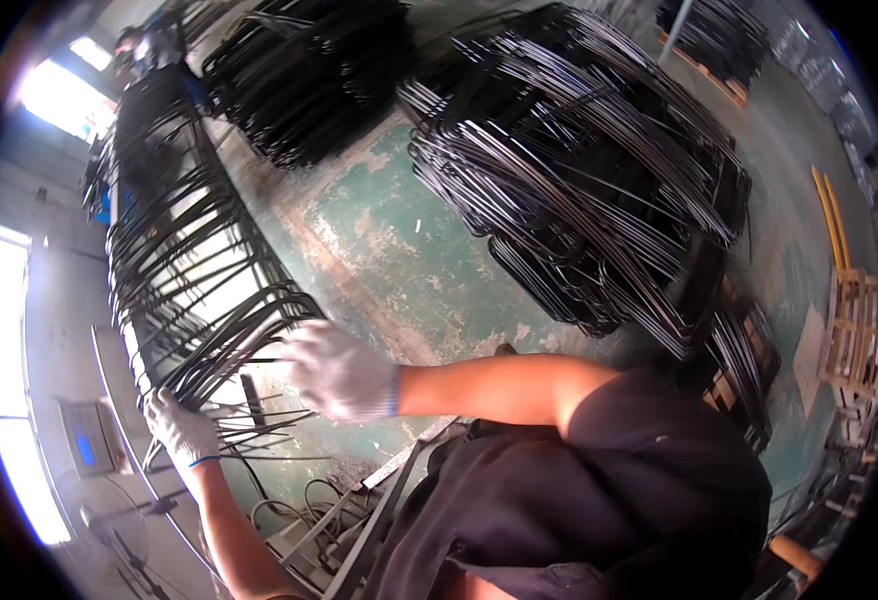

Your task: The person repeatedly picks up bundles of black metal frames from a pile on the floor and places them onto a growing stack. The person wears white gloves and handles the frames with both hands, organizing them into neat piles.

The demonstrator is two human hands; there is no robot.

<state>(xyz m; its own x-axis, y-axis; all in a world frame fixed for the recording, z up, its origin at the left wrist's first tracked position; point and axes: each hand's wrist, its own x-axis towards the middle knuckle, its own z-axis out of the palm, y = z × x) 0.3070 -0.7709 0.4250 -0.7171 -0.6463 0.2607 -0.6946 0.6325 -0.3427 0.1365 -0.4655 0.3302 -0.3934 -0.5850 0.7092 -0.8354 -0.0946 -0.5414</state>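
Observation:
A long row of black bent metal tube frames (194, 235) lies side by side along the left, running away from me. My left hand (181, 425), in a white knitted glove, is closed around the left side of the nearest frames. My right hand (334, 370), gloved the same way, is at the right side of these near frames. Motion smears its fingers, so I cannot make out whether they grip a tube. Several thin dark rods stick out below the row between my hands.
Large stacks of black tube frames (579, 180) stand on the right, with another dark stack (309, 80) farther back. A person (149, 50) is at the row's far end. A grey box with a blue display (87, 438) is at the left wall. Wooden pallets (852, 330) stand far right.

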